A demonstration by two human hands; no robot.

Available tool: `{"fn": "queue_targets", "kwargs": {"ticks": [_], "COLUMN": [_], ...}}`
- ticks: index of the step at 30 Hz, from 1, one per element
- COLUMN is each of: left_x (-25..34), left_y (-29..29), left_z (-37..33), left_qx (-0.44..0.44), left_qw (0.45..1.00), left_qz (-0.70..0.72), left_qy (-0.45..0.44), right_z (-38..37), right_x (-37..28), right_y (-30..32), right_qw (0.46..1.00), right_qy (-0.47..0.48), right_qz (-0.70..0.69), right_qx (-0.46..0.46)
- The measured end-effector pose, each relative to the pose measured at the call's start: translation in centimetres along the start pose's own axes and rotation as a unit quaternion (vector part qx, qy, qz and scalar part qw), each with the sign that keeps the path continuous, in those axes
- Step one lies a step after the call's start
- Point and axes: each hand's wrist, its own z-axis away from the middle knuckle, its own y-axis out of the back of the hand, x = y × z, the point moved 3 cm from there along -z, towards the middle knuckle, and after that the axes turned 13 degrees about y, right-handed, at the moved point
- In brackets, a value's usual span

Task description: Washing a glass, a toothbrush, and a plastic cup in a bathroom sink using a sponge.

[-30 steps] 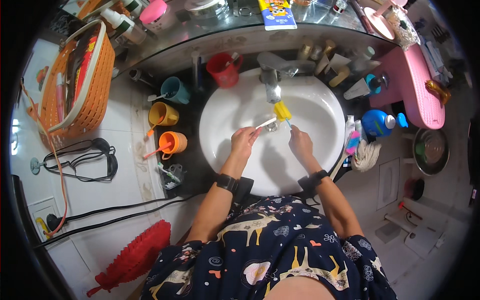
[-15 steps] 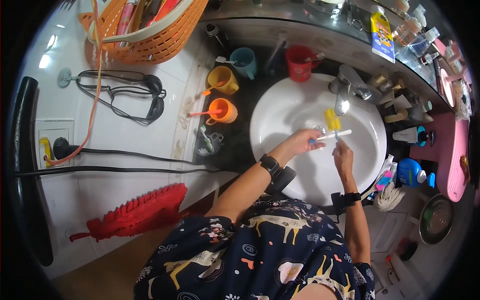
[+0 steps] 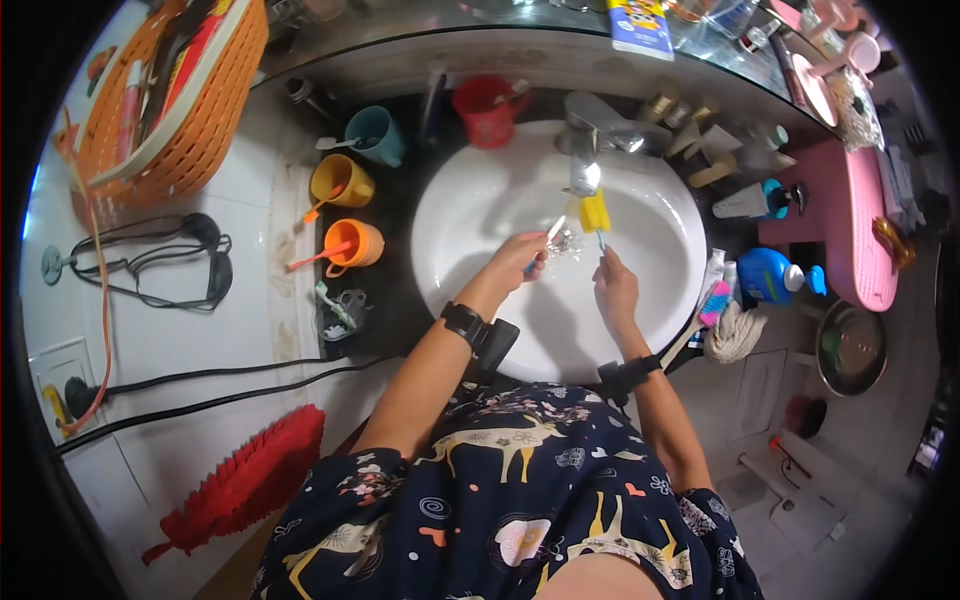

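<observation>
My left hand [image 3: 522, 257] is closed round a slim white-and-blue stick [image 3: 556, 229], its white end pointing up over the white sink [image 3: 450, 280]. My right hand [image 3: 617, 284] grips the thin blue handle of a yellow sponge brush [image 3: 595, 213]. The sponge head is upright, just below the spout of the metal faucet [image 3: 586, 175]. Glittering water [image 3: 568, 243] shows near the middle of the basin, between the two hands. What kind of stick the left hand holds cannot be made out.
Left of the sink stand a teal cup [image 3: 375, 137], a yellow cup [image 3: 342, 182] and an orange cup [image 3: 353, 246], with toothbrushes. A red cup [image 3: 486, 112] is behind the basin. A blue bottle [image 3: 768, 275] and a scrub brush [image 3: 714, 304] sit at right. Overhead runs a glass shelf [image 3: 400, 33].
The view has shifted, so the surroundings slide left. The sponge brush has come under the spout. The white stick has tipped from nearly level to slanting upward, and the hands are farther apart.
</observation>
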Motion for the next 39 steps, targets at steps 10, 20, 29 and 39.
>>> {"fn": "queue_targets", "kwargs": {"ticks": [10, 20, 29, 39], "left_x": [-0.3, 0.9, 0.3, 0.6], "left_y": [-0.5, -0.5, -0.8, -1.3], "left_z": [0.5, 0.0, 1.6, 0.7], "left_qx": [0.057, 0.210, 0.381, 0.382], "left_qw": [0.998, 0.922, 0.735, 0.709], "left_qz": [-0.039, -0.261, -0.428, -0.472], "left_qy": [-0.008, -0.193, -0.362, -0.359], "right_z": [-0.7, -0.8, 0.0, -0.8], "right_x": [0.0, -2.0, -4.0, -2.0], "right_y": [0.3, 0.3, 0.3, 1.4], "right_qw": [0.984, 0.978, 0.974, 0.976], "right_qy": [0.090, 0.124, 0.141, 0.150], "right_qz": [0.140, 0.132, 0.112, 0.122], "right_qx": [-0.069, -0.102, -0.135, -0.097]}}
